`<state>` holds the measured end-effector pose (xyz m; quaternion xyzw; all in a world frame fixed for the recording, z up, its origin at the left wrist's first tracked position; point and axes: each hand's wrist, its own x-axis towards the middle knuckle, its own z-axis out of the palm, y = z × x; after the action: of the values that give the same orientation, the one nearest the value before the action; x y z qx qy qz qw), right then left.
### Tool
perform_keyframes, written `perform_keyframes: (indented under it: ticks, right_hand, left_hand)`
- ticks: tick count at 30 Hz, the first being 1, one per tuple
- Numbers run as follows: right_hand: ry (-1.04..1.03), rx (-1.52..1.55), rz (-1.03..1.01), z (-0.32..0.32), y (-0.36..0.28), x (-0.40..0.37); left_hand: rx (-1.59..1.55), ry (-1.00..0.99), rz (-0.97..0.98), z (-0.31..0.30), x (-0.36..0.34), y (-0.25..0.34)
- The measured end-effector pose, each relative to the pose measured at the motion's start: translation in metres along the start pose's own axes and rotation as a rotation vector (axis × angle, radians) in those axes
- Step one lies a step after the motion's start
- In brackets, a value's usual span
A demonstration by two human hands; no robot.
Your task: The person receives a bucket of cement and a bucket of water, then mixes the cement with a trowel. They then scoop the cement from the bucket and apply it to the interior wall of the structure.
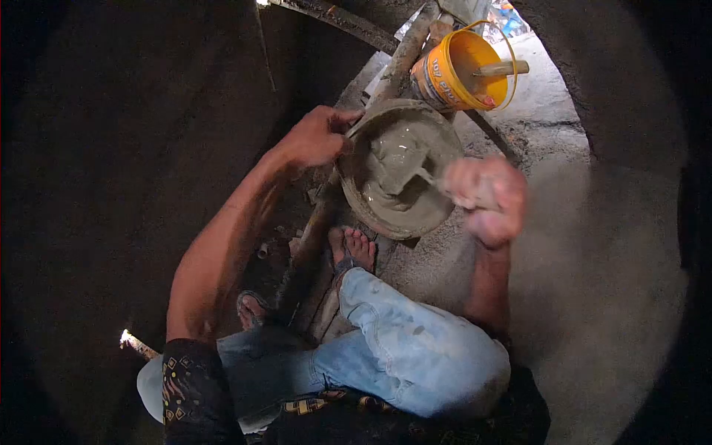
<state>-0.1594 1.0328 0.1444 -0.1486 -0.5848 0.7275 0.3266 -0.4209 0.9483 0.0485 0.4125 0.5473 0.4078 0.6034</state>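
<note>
A round mortar pan [358, 196] holds wet grey mortar [404, 144]. My left hand [322, 137] grips its rim on the left side, thumb over the edge. Slightly blurred by motion, my right hand [486, 196] is closed around the handle of a trowel [424, 175] at the pan's right side. The trowel's blade lies in the mortar and is coated with it, so its outline is hard to make out.
Behind the pan stands a yellow bucket [439, 74] with a wooden-handled tool [500, 69] in it. A wooden pole [403, 63] runs beneath the pan. My sandalled foot [354, 248] is just in front. A curved grey wall [593, 297] rises on the right.
</note>
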Motion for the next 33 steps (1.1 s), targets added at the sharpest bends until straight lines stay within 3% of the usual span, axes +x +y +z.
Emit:
perform_keyframes:
  ticks: [4,7,11,13,14,16,17,19,21,27,31,33]
  right_hand:
    - [0.012,-0.032,-0.094,-0.002,-0.006,-0.009]
    - [0.1,-0.003,0.018,-0.025,0.063,-0.021]
    - [0.07,-0.163,0.018,-0.004,0.042,-0.019]
    - [0.161,-0.057,-0.127,0.002,0.017,-0.018]
    - [0.157,0.026,-0.107,0.005,-0.003,-0.017]
    - [0.141,0.104,-0.108,0.006,-0.035,-0.005]
    - [0.115,0.069,-0.127,0.007,-0.046,-0.002]
    - [0.084,0.036,-0.147,0.01,-0.052,0.002]
    - [0.081,0.054,-0.254,0.015,-0.048,0.01]
    - [0.202,0.003,-0.405,0.026,0.027,0.038]
    - [0.104,0.041,-0.282,0.026,0.05,0.043]
    - [0.024,0.11,-0.126,0.026,0.057,0.046]
  left_hand:
    - [0.174,0.019,-0.062,-0.007,0.03,-0.001]
    - [0.292,-0.046,0.006,-0.015,0.043,0.004]
    - [0.231,0.034,-0.003,-0.004,0.028,0.01]
    - [0.195,0.181,0.086,0.006,0.012,-0.002]
    - [0.19,0.173,0.077,0.014,0.0,-0.007]
    - [-0.002,0.382,0.076,0.024,-0.021,-0.012]
    - [-0.004,0.379,0.078,0.036,-0.032,-0.02]
    - [-0.35,0.541,0.069,0.063,-0.056,-0.044]
    - [-0.277,0.729,0.021,0.107,-0.072,-0.051]
    - [-0.504,0.732,0.023,0.185,-0.089,-0.045]
    - [-0.46,0.797,0.056,0.19,-0.08,-0.051]
    - [-0.502,0.787,0.097,0.188,-0.079,-0.052]
